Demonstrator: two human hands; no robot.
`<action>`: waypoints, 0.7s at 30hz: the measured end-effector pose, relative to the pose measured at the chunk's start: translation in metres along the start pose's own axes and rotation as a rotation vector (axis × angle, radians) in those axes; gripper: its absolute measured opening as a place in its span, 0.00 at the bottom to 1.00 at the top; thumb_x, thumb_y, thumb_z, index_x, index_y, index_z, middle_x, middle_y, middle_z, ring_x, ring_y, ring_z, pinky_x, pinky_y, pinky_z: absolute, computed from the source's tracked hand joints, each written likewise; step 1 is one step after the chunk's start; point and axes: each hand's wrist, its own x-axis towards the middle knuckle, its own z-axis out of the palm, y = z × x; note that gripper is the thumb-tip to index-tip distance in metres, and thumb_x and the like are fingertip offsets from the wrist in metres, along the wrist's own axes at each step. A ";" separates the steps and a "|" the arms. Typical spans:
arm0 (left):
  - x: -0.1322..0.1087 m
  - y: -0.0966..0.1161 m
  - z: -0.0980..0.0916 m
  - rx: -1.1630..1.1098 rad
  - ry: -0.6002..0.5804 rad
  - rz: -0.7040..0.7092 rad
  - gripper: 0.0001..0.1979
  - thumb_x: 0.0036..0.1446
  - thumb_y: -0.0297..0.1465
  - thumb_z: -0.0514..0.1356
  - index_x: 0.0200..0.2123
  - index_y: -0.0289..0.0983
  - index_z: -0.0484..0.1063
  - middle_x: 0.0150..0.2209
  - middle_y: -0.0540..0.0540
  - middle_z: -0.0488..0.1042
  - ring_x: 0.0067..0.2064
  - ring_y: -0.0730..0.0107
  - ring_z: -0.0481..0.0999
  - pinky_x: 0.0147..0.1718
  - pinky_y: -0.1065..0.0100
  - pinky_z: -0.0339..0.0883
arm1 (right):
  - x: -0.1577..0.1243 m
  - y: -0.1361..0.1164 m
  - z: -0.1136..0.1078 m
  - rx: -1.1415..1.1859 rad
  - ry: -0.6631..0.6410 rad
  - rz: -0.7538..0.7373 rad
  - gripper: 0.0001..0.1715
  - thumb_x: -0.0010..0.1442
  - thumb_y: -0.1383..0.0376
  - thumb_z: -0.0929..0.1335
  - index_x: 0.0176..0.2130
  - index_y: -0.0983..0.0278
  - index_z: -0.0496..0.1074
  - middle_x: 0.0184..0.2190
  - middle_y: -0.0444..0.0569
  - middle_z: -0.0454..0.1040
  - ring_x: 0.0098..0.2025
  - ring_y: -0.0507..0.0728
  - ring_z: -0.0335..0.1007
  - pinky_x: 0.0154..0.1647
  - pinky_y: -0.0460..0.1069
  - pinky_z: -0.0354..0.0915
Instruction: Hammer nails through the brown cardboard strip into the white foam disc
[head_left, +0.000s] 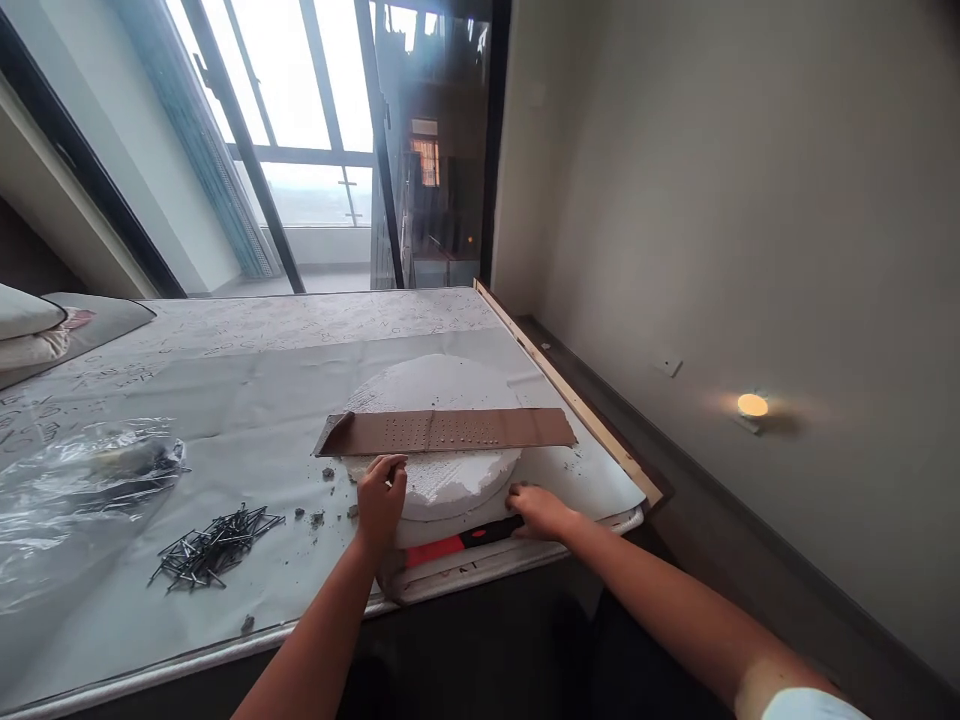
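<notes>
A brown cardboard strip (pixel 517 428) with rows of small dots, probably nail heads, lies across a round white foam disc (pixel 450 485). The strip's left end curls up. My left hand (pixel 382 497) is at the strip's near edge, over the disc, thumb and fingers curled together; whatever they pinch is too small to make out. My right hand (pixel 536 510) has its fingers closed round the black end of a red-and-black handle (pixel 435 551) lying along the near edge. The handle's far end, beside my left wrist, is blurred and partly hidden.
Loose dark nails (pixel 214 545) lie in a pile at left, near a clear plastic bag (pixel 97 480). Grey crumbs (pixel 317 519) dot the grey sheet (pixel 262 400). A wooden edge strip (pixel 570 395) runs along the right side, near the wall. Folded fabric (pixel 45 335) lies far left.
</notes>
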 end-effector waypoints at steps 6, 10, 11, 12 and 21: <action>-0.011 0.014 0.016 -0.003 -0.038 -0.026 0.10 0.51 0.29 0.51 0.32 0.37 0.72 0.34 0.46 0.74 0.35 0.67 0.72 0.34 0.68 0.65 | -0.001 0.000 -0.010 0.101 0.124 0.157 0.13 0.56 0.62 0.65 0.40 0.66 0.71 0.42 0.53 0.73 0.43 0.58 0.68 0.48 0.51 0.58; -0.017 0.024 0.028 0.025 -0.115 0.016 0.10 0.50 0.28 0.51 0.31 0.37 0.73 0.33 0.46 0.74 0.36 0.66 0.73 0.37 0.66 0.66 | -0.002 -0.001 -0.014 0.155 0.185 0.237 0.12 0.58 0.65 0.63 0.40 0.67 0.70 0.40 0.54 0.74 0.42 0.58 0.69 0.44 0.50 0.60; -0.016 0.025 0.030 0.039 -0.137 0.041 0.10 0.50 0.28 0.52 0.31 0.37 0.73 0.33 0.46 0.74 0.36 0.66 0.73 0.38 0.66 0.66 | -0.002 0.000 -0.014 0.164 0.198 0.242 0.11 0.57 0.65 0.63 0.39 0.67 0.70 0.39 0.53 0.74 0.42 0.58 0.69 0.43 0.49 0.60; -0.015 0.026 0.033 0.054 -0.159 0.064 0.10 0.50 0.28 0.52 0.31 0.37 0.73 0.33 0.46 0.74 0.36 0.66 0.73 0.39 0.65 0.66 | -0.002 0.000 -0.015 0.169 0.210 0.241 0.10 0.57 0.65 0.63 0.39 0.67 0.70 0.39 0.53 0.74 0.42 0.57 0.69 0.41 0.48 0.61; -0.010 0.026 0.059 0.241 -0.265 0.237 0.14 0.51 0.23 0.51 0.35 0.38 0.76 0.38 0.43 0.76 0.42 0.63 0.73 0.45 0.60 0.65 | 0.006 -0.003 -0.050 0.048 0.326 0.135 0.12 0.60 0.67 0.60 0.41 0.66 0.70 0.52 0.55 0.67 0.49 0.56 0.65 0.48 0.48 0.60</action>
